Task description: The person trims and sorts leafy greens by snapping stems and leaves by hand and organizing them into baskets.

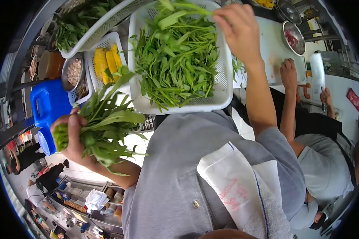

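A bunch of water spinach point(111, 121) is gripped in my left hand point(73, 133), fingers wrapped round the stems, leaves spreading to the right. It is held off to the left of a white plastic basket point(183, 108). Inside the basket lies a heap of cut water spinach point(175, 67), stems and leaves mixed. My right hand point(239, 32) is over the basket's far right corner, its fingers closed on a pale green stem point(197, 8) of the same greens.
At left stand a blue jug point(48, 97), a metal bowl of chopped meat point(72, 72) and a small basket with yellow pieces point(107, 59). To the right, a co-worker's hand point(289, 73) rests by a cutting board point(269, 55); their other hand holds a cleaver point(317, 73).
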Demonstrator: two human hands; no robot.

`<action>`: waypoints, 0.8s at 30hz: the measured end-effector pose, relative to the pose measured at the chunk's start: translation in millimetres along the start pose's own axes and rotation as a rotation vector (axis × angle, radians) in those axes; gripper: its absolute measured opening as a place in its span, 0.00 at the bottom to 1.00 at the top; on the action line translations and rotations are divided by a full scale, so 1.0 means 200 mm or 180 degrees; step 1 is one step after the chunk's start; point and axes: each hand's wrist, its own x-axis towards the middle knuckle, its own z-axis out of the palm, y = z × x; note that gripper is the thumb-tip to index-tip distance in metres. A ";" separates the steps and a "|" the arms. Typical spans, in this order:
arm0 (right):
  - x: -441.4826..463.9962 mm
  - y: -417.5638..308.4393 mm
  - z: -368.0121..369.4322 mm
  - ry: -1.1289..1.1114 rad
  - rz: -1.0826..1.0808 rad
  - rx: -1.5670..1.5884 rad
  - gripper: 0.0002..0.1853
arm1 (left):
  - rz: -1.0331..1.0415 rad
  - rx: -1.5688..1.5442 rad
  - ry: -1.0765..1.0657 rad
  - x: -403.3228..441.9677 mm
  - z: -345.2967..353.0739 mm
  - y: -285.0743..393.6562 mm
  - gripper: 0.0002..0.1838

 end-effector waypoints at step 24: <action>0.14 -0.16 -0.16 -0.0490 0.1594 0.3983 0.09 | 0.0805 0.0808 -0.1158 0.13 0.70 0.01 0.12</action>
